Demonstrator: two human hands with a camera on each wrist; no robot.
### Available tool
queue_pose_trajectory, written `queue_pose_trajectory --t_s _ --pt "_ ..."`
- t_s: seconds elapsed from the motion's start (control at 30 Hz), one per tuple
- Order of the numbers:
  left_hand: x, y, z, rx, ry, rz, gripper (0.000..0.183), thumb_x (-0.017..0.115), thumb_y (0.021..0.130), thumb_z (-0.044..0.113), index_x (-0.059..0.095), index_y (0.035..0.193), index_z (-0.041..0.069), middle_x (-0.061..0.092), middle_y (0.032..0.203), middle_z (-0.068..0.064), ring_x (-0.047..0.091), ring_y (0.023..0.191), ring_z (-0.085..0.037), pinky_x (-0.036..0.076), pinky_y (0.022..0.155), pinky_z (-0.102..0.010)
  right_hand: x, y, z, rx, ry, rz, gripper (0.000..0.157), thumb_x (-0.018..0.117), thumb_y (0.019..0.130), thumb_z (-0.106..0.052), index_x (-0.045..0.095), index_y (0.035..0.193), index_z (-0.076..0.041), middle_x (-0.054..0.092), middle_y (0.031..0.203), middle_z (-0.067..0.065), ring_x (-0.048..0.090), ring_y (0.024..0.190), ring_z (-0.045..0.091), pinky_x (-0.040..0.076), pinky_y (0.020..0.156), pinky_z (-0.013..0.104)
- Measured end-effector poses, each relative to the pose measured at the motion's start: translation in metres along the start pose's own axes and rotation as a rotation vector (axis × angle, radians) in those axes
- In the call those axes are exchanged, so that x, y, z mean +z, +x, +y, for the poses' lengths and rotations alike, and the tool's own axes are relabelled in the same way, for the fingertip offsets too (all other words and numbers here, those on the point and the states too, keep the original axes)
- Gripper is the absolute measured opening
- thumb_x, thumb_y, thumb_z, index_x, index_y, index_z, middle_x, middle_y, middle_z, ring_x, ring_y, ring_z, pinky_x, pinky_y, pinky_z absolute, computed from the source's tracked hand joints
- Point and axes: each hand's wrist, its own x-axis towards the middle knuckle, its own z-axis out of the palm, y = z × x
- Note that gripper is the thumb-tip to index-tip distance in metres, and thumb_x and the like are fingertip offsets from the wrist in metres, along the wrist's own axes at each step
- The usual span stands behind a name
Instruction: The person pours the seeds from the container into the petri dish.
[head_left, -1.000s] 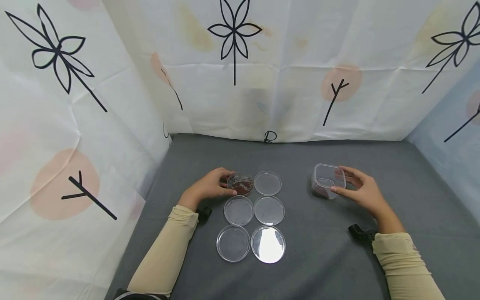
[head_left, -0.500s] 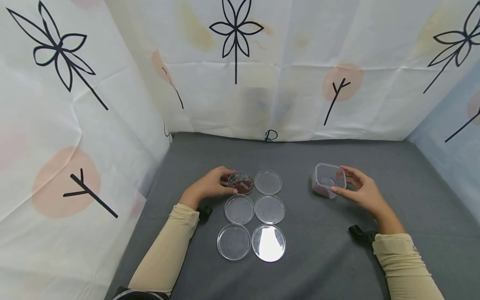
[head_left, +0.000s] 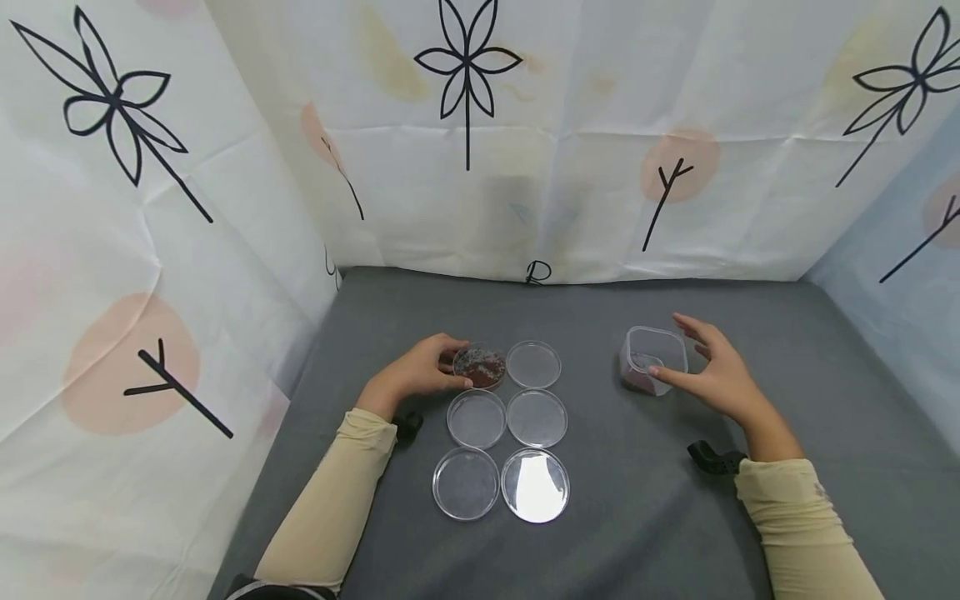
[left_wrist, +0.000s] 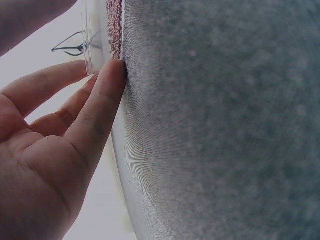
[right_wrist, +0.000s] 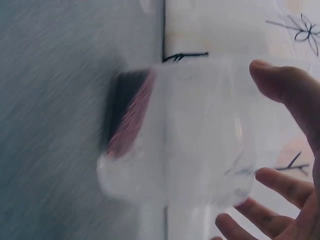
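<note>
My left hand (head_left: 420, 369) holds a clear round petri dish (head_left: 480, 367) by its left side, thumb in front and fingers behind. In the left wrist view a layer of reddish-brown granules (left_wrist: 115, 30) lies inside the dish, its wall right at the thumb tip. Over on the right stands a translucent square plastic tub (head_left: 652, 358) with no lid on it. Reddish granules (right_wrist: 134, 117) lie in its bottom, blurred in the right wrist view. My right hand (head_left: 712, 375) has its fingers spread at the tub's right side, the thumb tip overlapping the tub's near edge in the head view.
Several clear petri dishes stand close together beside and in front of the filled one, such as a back dish (head_left: 534, 364) and a front dish (head_left: 467, 483). They lie on a grey cloth-covered table (head_left: 600, 500). Printed white cloth (head_left: 570, 208) hangs behind and at the left.
My right hand has let go of the tub; its fingers have spread and lifted off the tub's right rim. The left hand and its dish stay where they were.
</note>
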Motion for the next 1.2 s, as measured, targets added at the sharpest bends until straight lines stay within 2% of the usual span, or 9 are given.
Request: queue_pose_trajectory --t_s 0.23,0.6,0.87,1.2 --pt "0.004 -0.001 -0.004 -0.001 -0.023 0.009 0.074 0.084 0.094 0.017 0.049 0.157 0.001 0.051 0.15 -0.023 0.063 0.132 -0.042 0.061 0.107 -0.043 0.01 0.009 -0.031 -0.064 -0.071 0.01 0.089 0.09 0.088 -0.028 0.043 0.163 -0.013 0.041 0.164 0.024 0.035 0.15 0.054 0.035 0.11 0.082" --pt "0.003 0.0 -0.006 0.02 -0.02 0.011 0.073 0.084 0.094 0.018 0.051 0.156 0.001 0.052 0.147 -0.023 0.063 0.132 -0.041 0.061 0.107 -0.043 0.04 0.026 -0.068 -0.264 -0.06 -0.055 0.084 0.094 0.082 -0.016 0.053 0.155 -0.01 0.054 0.155 0.017 0.049 0.145 0.041 0.045 0.115 0.068" --pt "0.002 0.001 -0.006 0.033 -0.021 0.01 0.073 0.085 0.093 0.018 0.051 0.155 0.0 0.053 0.146 -0.024 0.064 0.131 -0.042 0.062 0.106 -0.042 0.065 0.038 -0.076 -0.316 0.007 -0.189 0.081 0.091 0.085 -0.011 0.052 0.156 -0.007 0.054 0.156 0.017 0.05 0.144 0.04 0.048 0.117 0.064" --pt "0.001 0.002 -0.007 0.033 -0.026 0.013 0.073 0.085 0.093 0.017 0.052 0.155 0.0 0.053 0.148 -0.024 0.063 0.131 -0.042 0.062 0.106 -0.043 0.092 0.052 -0.074 -0.314 0.069 -0.341 0.085 0.09 0.084 -0.006 0.047 0.157 0.0 0.05 0.159 0.023 0.049 0.145 0.045 0.048 0.117 0.064"
